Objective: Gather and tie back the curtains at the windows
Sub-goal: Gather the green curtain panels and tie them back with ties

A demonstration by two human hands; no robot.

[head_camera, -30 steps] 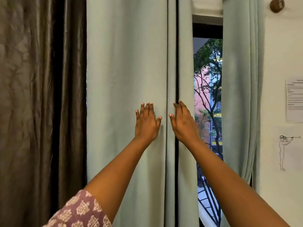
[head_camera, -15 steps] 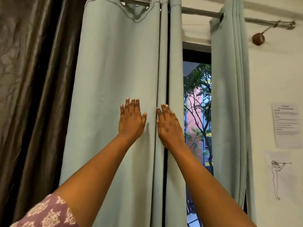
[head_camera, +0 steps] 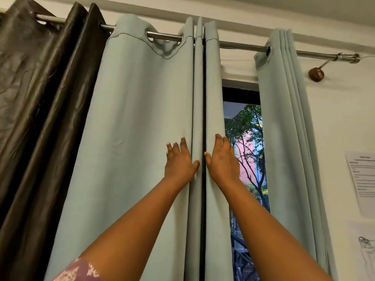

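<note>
Both arms reach up and forward to the pale green curtain, which hangs from the metal rod above the hands, its folds running vertically. The left hand lies flat on the broad panel, fingers straight and slightly spread, thumb touching the narrow fold just to its right. The right hand presses flat on the neighbouring narrow fold, fingers straight and close together, fingertips at that fold's free edge. A dark vertical gap separates the two hands. Neither hand pinches cloth.

To the right of the right hand lies the open window strip, and beyond it a second green curtain, already bunched near the rod's bracket. To the left of the left hand the wide panel is ungathered, bordered by a dark brown curtain.

Judgement: gathering this panel means sliding cloth sideways along the rod. The left hand is nearer the slack; room to bunch lies leftward, up to the brown curtain. No tie-back is visible.
</note>
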